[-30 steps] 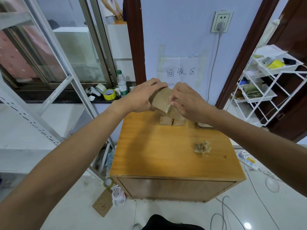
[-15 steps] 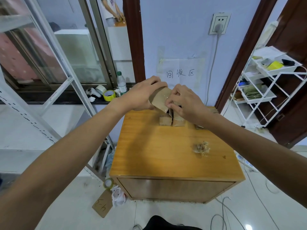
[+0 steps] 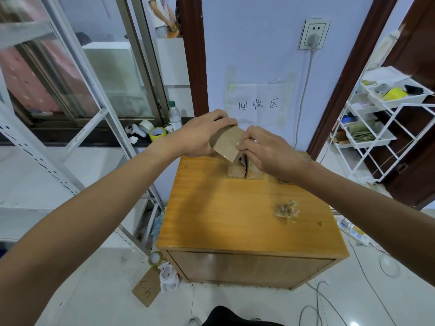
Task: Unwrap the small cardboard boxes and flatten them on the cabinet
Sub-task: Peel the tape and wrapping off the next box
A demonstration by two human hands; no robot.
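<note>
**Held box** (image 3: 227,145): small, brown, with glossy tape across its near face. It is hanging tilted in the air over the back of the cabinet (image 3: 223,208), just above 2 more boxes (image 3: 236,171) standing side by side.

**Left hand** (image 3: 200,135): gripping the held box from its left side, with the fingers curling over the top.

**Right hand** (image 3: 266,151): its fingertips are pinching at the box's right edge, seemingly picking for the tape end. No lifted tape is showing.

**Tape wad** (image 3: 287,210): lying crumpled on the cabinet's right half, well apart from the boxes.

**Risks:**
- The tape is probably clinging tight, so a nail may be tearing card rather than film, leaving strips behind.
- A hard tug against a 1-sided grip could be twisting the box out of the left hand, so that it drops onto the 2 boxes below and knocks them over or off the back edge.

**Change over 1 second:**
- The box is staying in the same spot and at the same tilt, and the left grip is unchanged.
- The right fingers are curling tighter onto the edge instead of lying over it.
- The wad and the 2 standing boxes are not moving.
</note>
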